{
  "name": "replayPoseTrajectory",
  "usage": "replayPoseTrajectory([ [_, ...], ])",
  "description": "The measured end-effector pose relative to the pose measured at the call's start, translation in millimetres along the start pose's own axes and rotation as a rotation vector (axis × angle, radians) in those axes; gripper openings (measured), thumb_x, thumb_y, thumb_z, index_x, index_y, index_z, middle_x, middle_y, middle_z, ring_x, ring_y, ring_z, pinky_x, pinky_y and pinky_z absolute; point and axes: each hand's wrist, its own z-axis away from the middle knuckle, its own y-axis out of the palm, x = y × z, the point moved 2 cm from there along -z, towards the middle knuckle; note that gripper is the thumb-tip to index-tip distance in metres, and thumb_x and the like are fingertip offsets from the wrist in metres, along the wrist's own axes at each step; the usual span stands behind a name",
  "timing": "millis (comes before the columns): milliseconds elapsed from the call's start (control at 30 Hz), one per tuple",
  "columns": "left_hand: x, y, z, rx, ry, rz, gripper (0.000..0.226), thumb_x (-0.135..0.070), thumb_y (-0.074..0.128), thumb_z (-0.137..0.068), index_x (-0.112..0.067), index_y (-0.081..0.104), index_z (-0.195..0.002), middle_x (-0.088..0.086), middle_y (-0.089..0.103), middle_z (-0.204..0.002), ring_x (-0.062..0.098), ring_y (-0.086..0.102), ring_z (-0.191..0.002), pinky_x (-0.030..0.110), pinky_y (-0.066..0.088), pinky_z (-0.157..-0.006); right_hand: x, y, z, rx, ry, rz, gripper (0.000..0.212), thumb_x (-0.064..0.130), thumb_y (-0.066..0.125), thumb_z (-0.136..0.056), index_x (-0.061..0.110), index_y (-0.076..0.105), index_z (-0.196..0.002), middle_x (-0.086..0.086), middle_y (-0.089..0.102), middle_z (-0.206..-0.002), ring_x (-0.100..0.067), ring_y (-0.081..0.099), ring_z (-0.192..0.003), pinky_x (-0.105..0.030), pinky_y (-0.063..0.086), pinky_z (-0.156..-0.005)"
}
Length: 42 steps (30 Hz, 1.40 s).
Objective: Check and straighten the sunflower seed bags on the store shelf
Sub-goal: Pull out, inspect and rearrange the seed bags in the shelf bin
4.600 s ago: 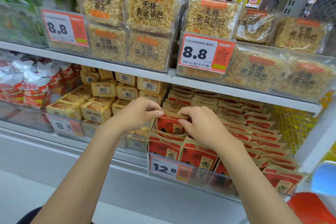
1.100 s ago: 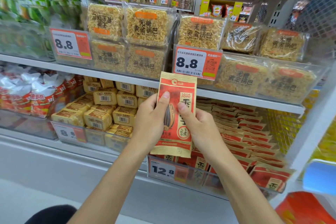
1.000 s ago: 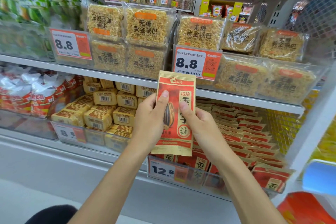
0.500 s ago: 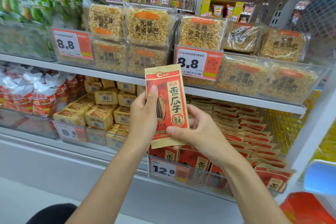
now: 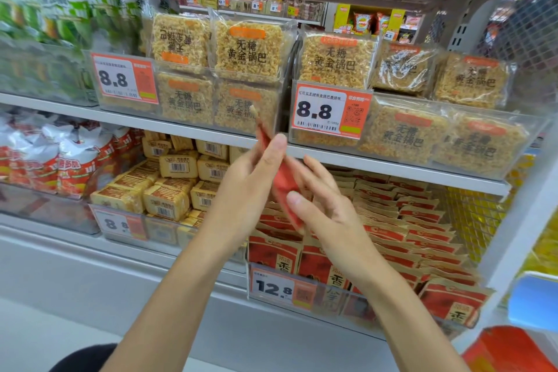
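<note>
Presently my left hand (image 5: 250, 184) and right hand (image 5: 329, 220) pinch the sunflower seed bag (image 5: 283, 181); light fingers (image 5: 279, 142) may drop it toward six o'clock.

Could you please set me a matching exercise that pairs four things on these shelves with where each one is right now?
Things:
1. held seed bag
2. 12.8 price tag
3. rice crust packs
4. tan barcoded packs

Places:
A. on the upper shelf
B. on the clear bin front, below the shelved seed bags
C. lower level, left of the shelved seed bags
D. pinched between the left hand and right hand, seen edge-on

Pairs: 1-D, 2-B, 3-A, 4-C
</note>
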Motion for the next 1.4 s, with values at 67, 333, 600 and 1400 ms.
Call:
replayPoseTrajectory([
  [67, 0.8, -3.0, 0.0, 0.020, -0.028, 0.035, 0.083, -0.083, 0.046, -0.076, -0.009, 0.064, -0.111, 0.012, 0.074, -0.101, 0.025, 0.072, -0.095, 0.045, 0.055, -0.092, 5.2, 2.9, 1.4, 0.021, 0.019, 0.027, 0.046, 0.049, 0.051, -0.091, 0.051, 0.046, -0.137, 0.026, 0.020, -0.154, 0.019, 0.033, -0.129, -0.003, 0.045, -0.085],
  [333, 12.7, -0.9, -4.5, -0.127, -0.034, 0.213, 0.025, -0.035, 0.043, -0.102, -0.017, 0.060, -0.107, 0.001, 0.076, -0.094, 0.015, 0.074, -0.085, 0.032, 0.060, -0.073, -2.7, 2.3, 0.1, -0.135, 0.113, 0.073, 0.071, 0.035, 0.084, -0.072, 0.040, 0.043, -0.130, 0.020, 0.065, -0.114, 0.004, 0.063, -0.102, -0.021, 0.053, -0.082],
  [600, 12.7, -2.6, -5.7, -0.086, 0.007, 0.118, 0.032, -0.036, 0.037, -0.103, -0.017, 0.061, -0.108, -0.002, 0.075, -0.089, 0.008, 0.072, -0.078, 0.019, 0.055, -0.061, -7.7, 7.1, -0.8, -0.199, 0.129, 0.046, 0.060, 0.027, 0.088, -0.067, 0.034, 0.050, -0.113, 0.011, 0.070, -0.101, -0.003, 0.069, -0.089, -0.026, 0.058, -0.073],
  [1400, 9.5, 5.1, -2.6, -0.045, 0.029, 0.044, 0.016, -0.027, 0.050, -0.101, -0.017, 0.062, -0.104, -0.002, 0.076, -0.086, 0.013, 0.073, -0.076, 0.032, 0.058, -0.066, 2.3, -14.6, 1.7, -0.343, -0.016, 0.620, 0.027, 0.053, 0.043, -0.097, 0.039, 0.043, -0.121, 0.016, 0.067, -0.102, -0.004, 0.066, -0.089, -0.039, 0.054, -0.078],
])
